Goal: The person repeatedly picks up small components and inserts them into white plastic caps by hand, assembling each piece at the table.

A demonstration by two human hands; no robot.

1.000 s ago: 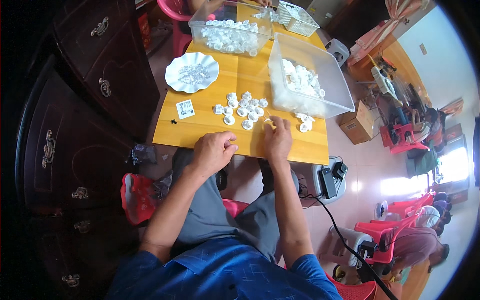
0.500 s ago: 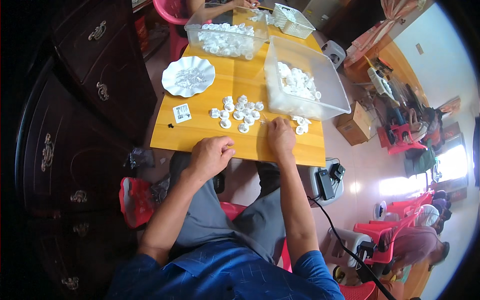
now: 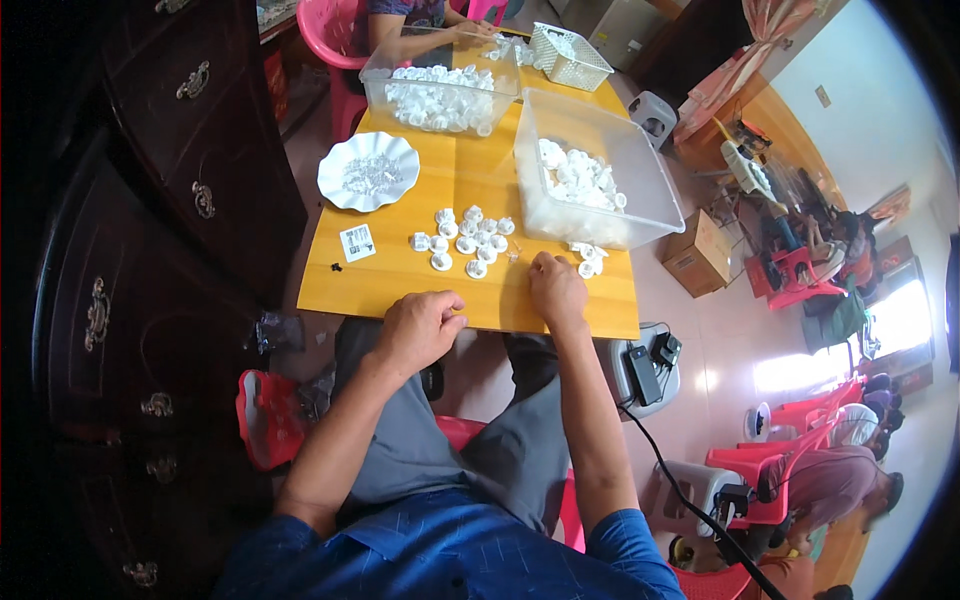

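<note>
My left hand (image 3: pixel 422 328) is at the table's front edge, its fingers curled in; anything inside them is hidden. Further right, my right hand (image 3: pixel 557 290) lies on the tabletop with its fingers bent and pressed down; what they may pinch does not show. Tiny clear pieces (image 3: pixel 515 252) lie just left of its fingertips. A loose group of small round white plastic parts (image 3: pixel 467 243) sits on the table ahead, between the two hands. Several more white parts (image 3: pixel 590 262) lie just beyond and right of my right hand.
On the yellow wooden table (image 3: pixel 370 292) stand a wavy white plate (image 3: pixel 330 180) of tiny clear pieces, two clear bins (image 3: pixel 650 215) (image 3: pixel 375 92) of white parts, and a white basket (image 3: pixel 590 72). A printed card (image 3: pixel 356 242) lies left. Another person's arm (image 3: pixel 430 38) rests at the far end.
My view has shifted a little, so the table and its contents appear slightly lower and further left. Both hands keep nearly the same place and curled shape.
</note>
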